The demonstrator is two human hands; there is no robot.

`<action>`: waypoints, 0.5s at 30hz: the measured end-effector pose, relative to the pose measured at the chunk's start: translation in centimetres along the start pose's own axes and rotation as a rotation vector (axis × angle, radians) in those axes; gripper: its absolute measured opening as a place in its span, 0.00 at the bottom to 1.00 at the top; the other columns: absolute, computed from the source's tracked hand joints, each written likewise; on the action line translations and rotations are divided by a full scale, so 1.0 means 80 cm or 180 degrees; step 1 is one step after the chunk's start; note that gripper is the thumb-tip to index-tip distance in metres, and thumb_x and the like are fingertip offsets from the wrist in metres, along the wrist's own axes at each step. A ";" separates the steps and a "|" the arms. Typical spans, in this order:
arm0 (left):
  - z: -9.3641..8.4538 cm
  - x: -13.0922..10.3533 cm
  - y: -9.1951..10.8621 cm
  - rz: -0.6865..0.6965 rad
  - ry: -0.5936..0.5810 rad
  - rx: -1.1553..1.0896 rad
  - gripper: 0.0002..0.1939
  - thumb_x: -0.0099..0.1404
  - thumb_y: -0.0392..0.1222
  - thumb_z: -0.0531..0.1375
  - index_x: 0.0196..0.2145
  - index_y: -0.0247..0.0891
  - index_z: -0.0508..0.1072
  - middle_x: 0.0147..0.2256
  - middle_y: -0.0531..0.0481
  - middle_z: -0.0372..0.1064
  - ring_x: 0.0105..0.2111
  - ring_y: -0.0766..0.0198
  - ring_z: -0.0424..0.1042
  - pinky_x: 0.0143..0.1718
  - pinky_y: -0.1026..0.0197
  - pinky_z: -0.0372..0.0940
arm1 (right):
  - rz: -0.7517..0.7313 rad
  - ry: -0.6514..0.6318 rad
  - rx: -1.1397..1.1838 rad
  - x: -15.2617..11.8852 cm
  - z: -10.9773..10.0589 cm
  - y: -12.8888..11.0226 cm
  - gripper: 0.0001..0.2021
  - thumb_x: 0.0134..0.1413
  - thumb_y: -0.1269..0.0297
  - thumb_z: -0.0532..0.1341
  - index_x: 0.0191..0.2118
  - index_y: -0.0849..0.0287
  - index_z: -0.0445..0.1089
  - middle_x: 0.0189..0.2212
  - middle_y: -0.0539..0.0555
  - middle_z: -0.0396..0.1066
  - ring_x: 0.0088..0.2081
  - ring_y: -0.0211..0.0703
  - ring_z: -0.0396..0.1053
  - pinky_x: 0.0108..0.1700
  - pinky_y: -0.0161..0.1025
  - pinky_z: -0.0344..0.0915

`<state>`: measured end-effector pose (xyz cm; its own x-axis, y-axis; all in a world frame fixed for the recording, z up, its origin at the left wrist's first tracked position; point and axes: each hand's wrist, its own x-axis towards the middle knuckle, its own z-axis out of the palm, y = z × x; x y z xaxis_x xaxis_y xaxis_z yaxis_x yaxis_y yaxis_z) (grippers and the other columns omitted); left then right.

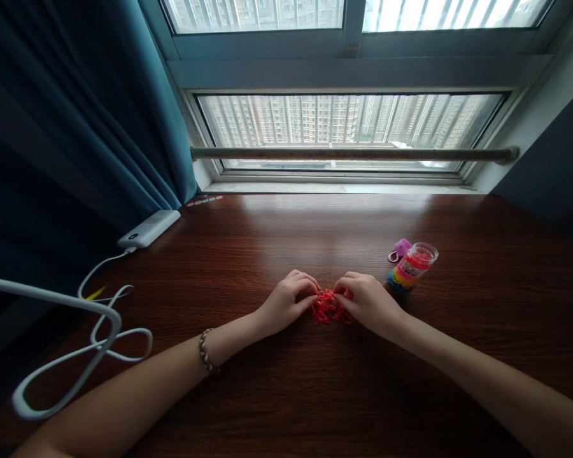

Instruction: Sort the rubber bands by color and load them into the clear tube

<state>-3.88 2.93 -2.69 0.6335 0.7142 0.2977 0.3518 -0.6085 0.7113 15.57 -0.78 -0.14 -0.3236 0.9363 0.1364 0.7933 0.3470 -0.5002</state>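
Observation:
A small loose heap of red rubber bands [328, 308] lies on the dark wooden table [286, 394]. My left hand [290, 300] touches the heap from the left, thumb and fingertips pinched at its edge. From the right, my right hand [367, 299] pinches at the same heap. Both hands seem closed on red bands, though the exact strands between the fingertips are too small to make out. Just beyond my right hand stands a clear jar [413, 264] with red, yellow and blue layers, its top uncovered. A purple lid [403, 248] with a loop lies beside it.
A white power bank [149, 229] rests at the far left by the blue curtain [138, 127]. Its white cable [114, 324] curls across the table's left side, above my left forearm. A window with a horizontal rail [353, 154] borders the far edge.

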 end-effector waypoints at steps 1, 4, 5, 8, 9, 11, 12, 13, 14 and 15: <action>0.000 0.000 0.000 -0.0067 0.0028 -0.0024 0.05 0.59 0.37 0.55 0.30 0.37 0.71 0.33 0.48 0.68 0.37 0.62 0.63 0.41 0.58 0.59 | 0.0029 0.0057 0.0041 0.000 -0.001 0.001 0.08 0.52 0.66 0.55 0.29 0.59 0.71 0.27 0.52 0.67 0.29 0.37 0.64 0.32 0.32 0.59; 0.000 -0.001 -0.002 -0.0257 0.0094 -0.0032 0.06 0.60 0.38 0.54 0.31 0.36 0.70 0.32 0.48 0.67 0.35 0.63 0.63 0.39 0.60 0.60 | 0.0098 0.0223 0.0198 0.001 -0.001 0.002 0.08 0.51 0.66 0.55 0.29 0.58 0.71 0.27 0.52 0.68 0.28 0.37 0.65 0.31 0.32 0.59; 0.000 -0.001 -0.002 -0.0305 0.0114 -0.0020 0.06 0.60 0.39 0.54 0.31 0.36 0.70 0.32 0.47 0.67 0.34 0.63 0.64 0.38 0.61 0.60 | 0.0122 0.0270 0.0266 0.002 -0.001 0.002 0.08 0.51 0.66 0.55 0.30 0.58 0.71 0.26 0.51 0.69 0.27 0.37 0.65 0.30 0.32 0.59; 0.000 -0.001 -0.004 -0.0384 0.0157 0.0009 0.08 0.61 0.40 0.53 0.31 0.35 0.70 0.32 0.48 0.66 0.33 0.64 0.64 0.36 0.62 0.60 | 0.0210 0.0347 0.0498 0.002 0.001 0.002 0.08 0.51 0.66 0.55 0.29 0.59 0.70 0.23 0.50 0.69 0.24 0.36 0.64 0.27 0.32 0.58; 0.000 -0.001 -0.005 -0.0394 0.0171 0.0017 0.08 0.61 0.41 0.53 0.31 0.35 0.70 0.31 0.48 0.66 0.33 0.64 0.64 0.36 0.63 0.60 | 0.0235 0.0366 0.0570 0.002 0.001 0.002 0.08 0.51 0.66 0.55 0.29 0.59 0.70 0.22 0.50 0.69 0.24 0.36 0.64 0.27 0.32 0.58; 0.000 -0.001 -0.005 -0.0414 0.0208 0.0028 0.08 0.61 0.41 0.53 0.31 0.35 0.70 0.31 0.48 0.66 0.32 0.65 0.64 0.35 0.63 0.60 | 0.0251 0.0415 0.0684 0.002 0.001 0.001 0.08 0.50 0.66 0.55 0.28 0.60 0.70 0.22 0.50 0.69 0.23 0.35 0.64 0.26 0.31 0.58; 0.000 -0.001 -0.005 -0.0425 0.0232 0.0031 0.08 0.61 0.41 0.54 0.31 0.35 0.70 0.31 0.48 0.66 0.32 0.65 0.64 0.34 0.63 0.60 | 0.0248 0.0446 0.0736 0.002 0.000 0.000 0.07 0.50 0.66 0.55 0.28 0.60 0.70 0.22 0.50 0.70 0.23 0.35 0.64 0.27 0.31 0.58; 0.000 -0.001 -0.005 -0.0439 0.0256 0.0028 0.08 0.61 0.41 0.54 0.31 0.35 0.71 0.31 0.48 0.67 0.31 0.65 0.64 0.34 0.64 0.60 | 0.0246 0.0480 0.0794 0.002 0.000 -0.001 0.07 0.50 0.66 0.55 0.28 0.60 0.70 0.22 0.50 0.70 0.23 0.35 0.64 0.27 0.31 0.58; 0.000 -0.001 -0.005 -0.0453 0.0279 0.0019 0.08 0.60 0.41 0.54 0.30 0.35 0.71 0.30 0.49 0.67 0.31 0.65 0.64 0.33 0.64 0.59 | 0.0243 0.0502 0.0860 0.002 -0.001 -0.002 0.07 0.50 0.66 0.55 0.28 0.60 0.70 0.22 0.50 0.70 0.24 0.35 0.65 0.27 0.31 0.59; 0.000 -0.001 -0.005 -0.0467 0.0299 0.0007 0.08 0.60 0.41 0.54 0.30 0.35 0.71 0.30 0.49 0.67 0.30 0.65 0.64 0.33 0.64 0.59 | 0.0242 0.0516 0.0936 0.002 -0.002 -0.003 0.07 0.50 0.67 0.55 0.28 0.60 0.70 0.22 0.50 0.70 0.24 0.35 0.65 0.27 0.31 0.59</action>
<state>-4.10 3.10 -2.97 0.5080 0.8246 0.2491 0.4373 -0.4961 0.7501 15.41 -0.68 0.13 -0.1644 0.9635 0.2114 0.6218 0.2676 -0.7361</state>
